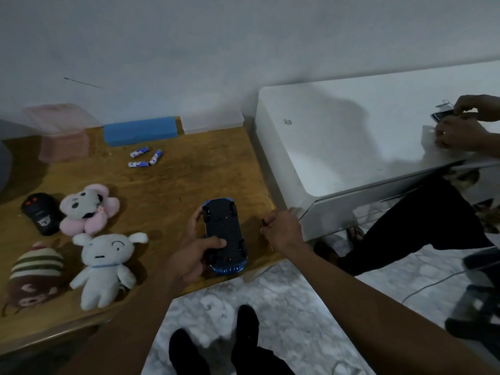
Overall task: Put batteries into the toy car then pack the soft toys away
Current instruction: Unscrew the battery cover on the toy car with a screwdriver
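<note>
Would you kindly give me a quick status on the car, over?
Left hand grips car, belly up on table. Right hand pinches small dark tool beside it. Three batteries loose at back. Nothing blocking.

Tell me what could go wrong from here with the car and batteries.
1. The toy car lies upside down right at the wooden table's front edge, held only by the left hand; a slip could drop it to the floor.
2. The right hand holds a small dark tool by the table's corner; it may fall off.
3. The three batteries lie loose at the far side and could roll.
</note>
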A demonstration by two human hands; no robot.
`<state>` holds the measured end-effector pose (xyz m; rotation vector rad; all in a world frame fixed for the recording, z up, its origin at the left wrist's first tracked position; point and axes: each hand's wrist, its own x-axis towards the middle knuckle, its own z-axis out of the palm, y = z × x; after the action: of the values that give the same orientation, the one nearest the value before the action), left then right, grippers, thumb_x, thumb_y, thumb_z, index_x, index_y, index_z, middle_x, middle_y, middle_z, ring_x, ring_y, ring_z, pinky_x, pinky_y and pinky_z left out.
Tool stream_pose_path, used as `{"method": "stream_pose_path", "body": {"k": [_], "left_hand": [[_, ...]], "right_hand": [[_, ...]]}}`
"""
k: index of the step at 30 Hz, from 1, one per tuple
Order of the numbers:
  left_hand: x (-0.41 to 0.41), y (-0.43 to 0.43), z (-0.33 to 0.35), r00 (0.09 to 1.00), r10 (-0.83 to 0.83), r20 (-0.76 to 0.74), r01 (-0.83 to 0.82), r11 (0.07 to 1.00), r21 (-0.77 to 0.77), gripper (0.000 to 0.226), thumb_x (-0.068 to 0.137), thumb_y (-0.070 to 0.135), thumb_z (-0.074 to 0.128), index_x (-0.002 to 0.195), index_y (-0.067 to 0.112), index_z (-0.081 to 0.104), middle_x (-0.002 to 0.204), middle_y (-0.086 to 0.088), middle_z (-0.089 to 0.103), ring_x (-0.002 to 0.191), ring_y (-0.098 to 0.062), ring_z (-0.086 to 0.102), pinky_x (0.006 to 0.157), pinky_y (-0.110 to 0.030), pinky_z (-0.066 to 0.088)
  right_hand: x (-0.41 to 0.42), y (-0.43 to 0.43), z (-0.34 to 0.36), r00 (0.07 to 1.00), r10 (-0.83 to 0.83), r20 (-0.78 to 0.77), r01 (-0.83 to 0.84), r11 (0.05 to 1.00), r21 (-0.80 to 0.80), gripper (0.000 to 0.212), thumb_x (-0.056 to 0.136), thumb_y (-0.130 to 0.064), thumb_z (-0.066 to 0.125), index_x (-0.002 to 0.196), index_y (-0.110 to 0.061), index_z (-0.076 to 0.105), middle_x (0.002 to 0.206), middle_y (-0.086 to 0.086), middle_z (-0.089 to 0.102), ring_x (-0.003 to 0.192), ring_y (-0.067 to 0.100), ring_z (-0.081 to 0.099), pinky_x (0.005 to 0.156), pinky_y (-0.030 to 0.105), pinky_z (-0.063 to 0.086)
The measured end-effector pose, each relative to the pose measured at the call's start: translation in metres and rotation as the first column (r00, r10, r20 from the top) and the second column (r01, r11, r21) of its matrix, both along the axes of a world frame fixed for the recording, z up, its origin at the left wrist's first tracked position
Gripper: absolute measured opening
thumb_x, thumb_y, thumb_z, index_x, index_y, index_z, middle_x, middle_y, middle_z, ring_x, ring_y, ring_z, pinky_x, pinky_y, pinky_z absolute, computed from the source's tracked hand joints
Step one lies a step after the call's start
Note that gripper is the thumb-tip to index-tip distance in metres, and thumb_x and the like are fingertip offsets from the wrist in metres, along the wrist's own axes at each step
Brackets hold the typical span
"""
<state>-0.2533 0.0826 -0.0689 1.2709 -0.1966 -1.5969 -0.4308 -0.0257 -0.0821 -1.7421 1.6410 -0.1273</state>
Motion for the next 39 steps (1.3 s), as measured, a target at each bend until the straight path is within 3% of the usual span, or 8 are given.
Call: {"method": "stream_pose_path", "body": {"k": [10, 15, 20, 25, 29, 33, 36, 39], "left_hand": [[0.000, 0.007, -0.004, 1.000, 0.002, -0.005, -0.002, 1.000, 0.016, 0.092, 0.077, -0.019, 0.060, 0.135, 0.049, 0.038, 0.129, -0.013, 0.059, 0.110, -0.037, 0.062, 0.078, -0.051, 0.055], [0.003, 0.011, 0.002, 1.000, -0.002, 0.012, 0.002, 1.000, -0.003, 0.091, 0.076, -0.018, 0.062, 0.134, 0.048, 0.039, 0.127, -0.012, 0.062, 0.110, -0.037, 0.063, 0.077, -0.051, 0.056], [0.014, 0.013, 0.019, 0.999, -0.005, 0.047, 0.007, 1.000, -0.030, 0.092, 0.078, -0.019, 0.060, 0.141, 0.044, 0.035, 0.129, -0.016, 0.059, 0.112, -0.040, 0.060, 0.084, -0.053, 0.053], [0.033, 0.010, 0.041, 0.995, 0.009, 0.103, -0.001, 0.997, -0.073, 0.089, 0.078, -0.019, 0.060, 0.139, 0.042, 0.037, 0.123, -0.015, 0.064, 0.110, -0.039, 0.062, 0.086, -0.053, 0.053], [0.055, 0.005, 0.059, 0.988, 0.015, 0.154, 0.006, 0.991, -0.135, 0.089, 0.079, -0.018, 0.060, 0.141, 0.041, 0.036, 0.127, -0.012, 0.060, 0.110, -0.039, 0.062, 0.090, -0.056, 0.052], [0.078, 0.005, 0.070, 0.989, -0.006, 0.149, 0.034, 0.982, -0.187, 0.104, 0.070, -0.019, 0.069, 0.143, 0.044, 0.032, 0.130, -0.017, 0.059, 0.113, -0.041, 0.061, 0.093, -0.061, 0.049], [0.089, 0.007, 0.076, 0.984, -0.068, 0.165, 0.106, 0.966, -0.235, 0.109, 0.062, -0.020, 0.072, 0.138, 0.049, 0.034, 0.129, -0.022, 0.059, 0.114, -0.041, 0.060, 0.085, -0.056, 0.054], [0.098, 0.009, 0.077, 0.967, -0.104, 0.232, 0.159, 0.960, -0.232, 0.118, 0.062, -0.021, 0.070, 0.144, 0.050, 0.023, 0.132, -0.021, 0.056, 0.114, -0.043, 0.059, 0.086, -0.058, 0.053]], "right_hand": [[-0.002, -0.003, -0.003, 0.997, -0.058, 0.042, 0.057, 0.998, 0.017, 0.020, 0.075, -0.017, 0.077, 0.093, -0.014, 0.069, 0.098, 0.004, 0.068, 0.090, 0.018, 0.064, 0.074, 0.022, 0.046], [-0.005, -0.002, 0.006, 0.997, -0.030, 0.065, 0.028, 0.999, 0.031, 0.019, 0.075, -0.017, 0.078, 0.091, -0.012, 0.070, 0.089, 0.003, 0.066, 0.087, 0.018, 0.063, 0.077, 0.028, 0.052], [0.003, -0.008, 0.030, 0.995, -0.013, 0.096, 0.020, 0.997, -0.073, 0.008, 0.084, -0.021, 0.068, 0.089, -0.015, 0.070, 0.091, 0.003, 0.069, 0.085, 0.014, 0.063, 0.073, 0.021, 0.047], [0.053, -0.011, 0.076, 0.931, 0.174, 0.320, -0.159, 0.985, -0.074, 0.011, 0.080, -0.027, 0.070, 0.089, -0.030, 0.064, 0.087, -0.010, 0.063, 0.090, 0.013, 0.062, 0.076, 0.029, 0.053], [0.100, -0.005, 0.103, 0.880, 0.370, 0.298, -0.363, 0.928, -0.081, 0.018, 0.078, -0.033, 0.072, 0.091, -0.041, 0.064, 0.105, -0.009, 0.056, 0.100, 0.016, 0.059, 0.087, 0.043, 0.055], [0.126, -0.005, 0.121, 0.842, 0.506, 0.184, -0.473, 0.859, -0.198, 0.027, 0.084, -0.030, 0.068, 0.110, -0.036, 0.066, 0.119, -0.005, 0.061, 0.099, 0.014, 0.058, 0.089, 0.036, 0.053], [0.138, -0.006, 0.130, 0.805, 0.576, 0.143, -0.538, 0.810, -0.233, 0.027, 0.087, -0.024, 0.066, 0.113, -0.033, 0.068, 0.123, -0.004, 0.063, 0.103, 0.011, 0.058, 0.082, 0.020, 0.048], [0.148, -0.005, 0.135, 0.782, 0.614, 0.112, -0.578, 0.780, -0.239, 0.030, 0.088, -0.020, 0.064, 0.115, -0.032, 0.067, 0.127, -0.001, 0.061, 0.104, 0.011, 0.056, 0.078, 0.015, 0.043]]}}
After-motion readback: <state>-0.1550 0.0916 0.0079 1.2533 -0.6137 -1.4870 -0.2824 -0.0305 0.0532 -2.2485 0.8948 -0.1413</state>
